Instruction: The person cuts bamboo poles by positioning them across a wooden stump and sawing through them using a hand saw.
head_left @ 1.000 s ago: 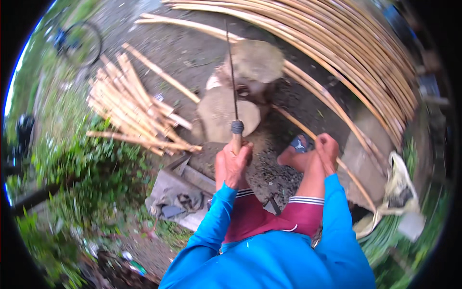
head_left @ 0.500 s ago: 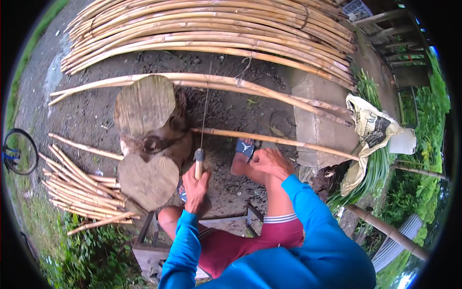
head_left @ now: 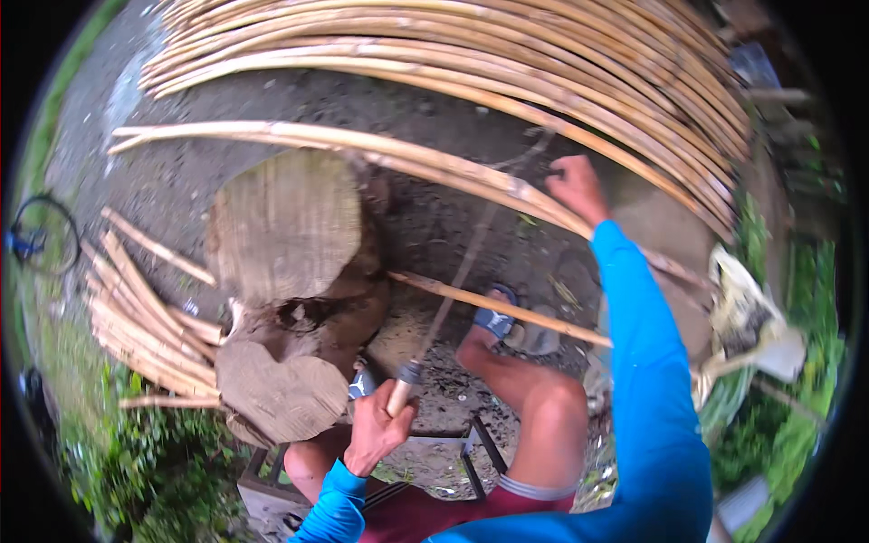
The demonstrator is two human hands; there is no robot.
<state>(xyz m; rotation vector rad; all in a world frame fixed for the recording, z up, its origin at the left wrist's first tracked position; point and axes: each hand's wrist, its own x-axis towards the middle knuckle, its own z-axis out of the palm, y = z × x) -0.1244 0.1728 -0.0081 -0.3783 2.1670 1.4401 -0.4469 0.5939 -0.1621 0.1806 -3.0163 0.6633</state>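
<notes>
My left hand (head_left: 378,434) is closed round the pale wooden handle of a machete (head_left: 460,281). Its long thin blade, smeared by motion, points up and slightly right, toward two bamboo poles (head_left: 434,166) lying crosswise. Stretched far forward, my right hand (head_left: 579,188) is over the right part of these poles, its fingers curled; nothing shows in them, and I cannot tell whether they touch a pole. One thinner bamboo pole (head_left: 507,309) runs from beside the tree stump (head_left: 285,226) to under my right forearm.
Many long bamboo poles (head_left: 434,56) lie side by side at the far side. Short cut bamboo pieces (head_left: 149,339) are heaped left of the stump. A cream sack (head_left: 747,312) lies at the right. My sandalled foot (head_left: 494,321) is near the thinner pole.
My right hand has moved from above my right knee, forward and right to the bamboo poles. The machete has come down a little and tilted right. The whole view has shifted.
</notes>
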